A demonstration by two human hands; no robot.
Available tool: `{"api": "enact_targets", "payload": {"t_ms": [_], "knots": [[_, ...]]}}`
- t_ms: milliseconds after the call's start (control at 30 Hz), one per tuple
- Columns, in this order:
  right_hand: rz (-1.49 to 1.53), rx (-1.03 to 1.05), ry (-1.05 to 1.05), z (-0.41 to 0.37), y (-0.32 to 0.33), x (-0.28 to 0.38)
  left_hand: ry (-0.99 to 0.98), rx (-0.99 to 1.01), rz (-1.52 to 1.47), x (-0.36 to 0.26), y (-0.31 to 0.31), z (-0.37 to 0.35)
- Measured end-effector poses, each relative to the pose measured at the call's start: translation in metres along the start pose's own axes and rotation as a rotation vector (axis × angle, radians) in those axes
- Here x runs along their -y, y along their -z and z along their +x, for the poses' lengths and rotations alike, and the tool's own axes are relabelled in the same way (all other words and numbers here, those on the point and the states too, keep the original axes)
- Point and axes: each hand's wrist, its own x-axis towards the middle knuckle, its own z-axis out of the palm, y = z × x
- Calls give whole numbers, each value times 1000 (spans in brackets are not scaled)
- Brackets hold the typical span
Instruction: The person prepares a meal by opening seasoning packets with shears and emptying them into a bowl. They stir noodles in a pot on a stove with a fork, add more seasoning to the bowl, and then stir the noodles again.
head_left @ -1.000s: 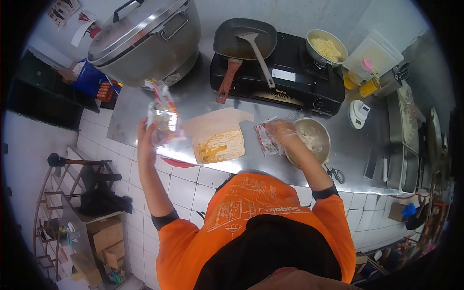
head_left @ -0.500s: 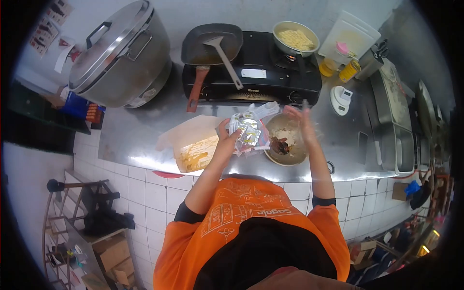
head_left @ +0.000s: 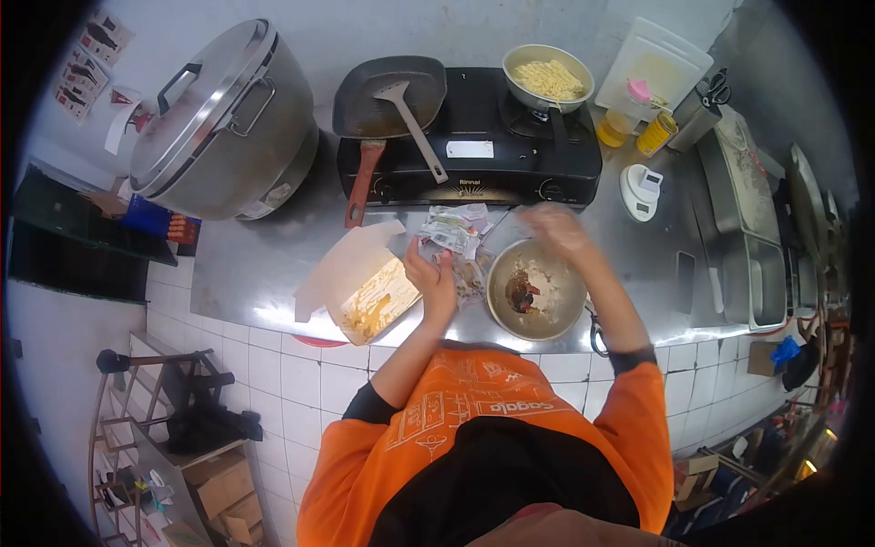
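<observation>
My left hand (head_left: 433, 278), raised high a second ago, now grips the seasoning packets (head_left: 453, 230) low over the bench (head_left: 264, 264), beside the metal bowl (head_left: 562, 310), where dark sauce has appeared. My right hand (head_left: 551, 228) blurs above the bowl, and I cannot tell how its fingers are set.

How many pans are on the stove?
2: a dark pan with a spatula on the stove's left side, and a small pan of noodles on its right. None looks hidden.

Steel counter (head_left: 251, 260), pale wall (head_left: 383, 27) behind; white tiles (head_left: 301, 378) below; metal rack (head_left: 137, 410), cardboard boxes (head_left: 219, 488) at left
</observation>
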Motion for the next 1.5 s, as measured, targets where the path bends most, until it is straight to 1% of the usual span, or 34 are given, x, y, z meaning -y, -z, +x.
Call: {"api": "enact_targets", "payload": {"t_ms": [33, 100, 133, 167, 233, 300, 367, 400, 433, 500, 533, 567, 600, 633, 667, 700, 733, 767, 800, 867, 933, 1000, 1033, 1067, 1100, 1133, 1200, 1233, 1267, 1300, 1333, 1400, 1433, 1500], "knots": [[-76, 246, 115, 17, -2, 6, -7, 0, -2, -7, 3, -2], [-48, 546, -72, 47, 16, 54, -200, 92, 143, -17, 10, -6], [-200, 519, 107, 58, -24, 43, -243, 166, 188, -13, 9, -8], [-360, 487, 296, 77, -62, 33, -245, 143, 184, -18, 13, -5], [-422, 528, 347, 85, -61, 49, -290, 421, 356, -29, 22, -6], [-482, 583, 403, 90, -56, 58, -289, 427, 366, -19, 18, -1], [-436, 608, 458, 86, -54, 60, -352, 494, 420, -12, 14, 11], [-436, 626, 471, 85, -54, 60, -402, 461, 439, -2, 7, 18], [-430, 636, 457, 87, -51, 58, -386, 455, 436, 3, 5, 25], [-434, 653, 450, 84, -38, 50, -175, 719, 474, 10, 5, 37], [-279, 539, 470, 80, -26, 43, -167, 712, 467, 11, 7, 37], [-122, 424, 484, 76, -13, 37, -228, 654, 415, 11, 10, 38], [-126, 430, 488, 71, -1, 31, -289, 597, 365, 11, 13, 38], [-42, 326, 433, 62, 13, 28, -284, 594, 360, 12, 16, 36], [40, 218, 376, 54, 27, 29, -328, 567, 351, 14, 20, 33], [31, 219, 376, 44, 43, 31, -377, 537, 340, 14, 23, 30], [132, 147, 305, 32, 61, 36, -386, 532, 329, 12, 26, 28], [231, 71, 232, 24, 76, 36, -399, 482, 272, 8, 31, 26], [219, 63, 226, 19, 85, 32, -410, 435, 215, 2, 34, 23], [650, -119, -23, 10, 101, 26, -404, 450, 137, -20, 38, 24], [761, -276, -42, 11, 145, 31, -379, 479, 31, -33, 37, 25], [838, -519, -312, 17, 175, 24, -396, 453, 4, -49, 36, 28], [835, -529, -302, 25, 185, 19, -403, 428, -24, -56, 37, 30], [703, -678, -251, 37, 196, 13, -375, 418, -58, -61, 38, 30], [567, -823, -199, 50, 206, 6, -388, 410, -61, -62, 38, 29], [566, -835, -191, 64, 210, -9, -376, 392, -47, -61, 39, 27], [-104, -883, -130, 96, 200, -52, -359, 359, -34, -55, 43, 23], [-106, -898, -124, 109, 187, -80, -374, 351, -34, -52, 48, 20], [-246, -786, -244, 124, 169, -111, -344, 345, -9, -50, 56, 18], [-381, -667, -362, 135, 163, -127, -312, 336, 17, -47, 64, 15], [-376, -679, -356, 138, 164, -124, -321, 327, 22, -45, 74, 12], [280, -677, -548, 138, 159, -115, -166, 225, -23, -41, 93, 2], [285, -674, -550, 142, 153, -128, -163, 227, -18, -35, 99, -3], [836, -793, -596, 146, 135, -168, -101, 133, 82, -25, 110, -14]]}}
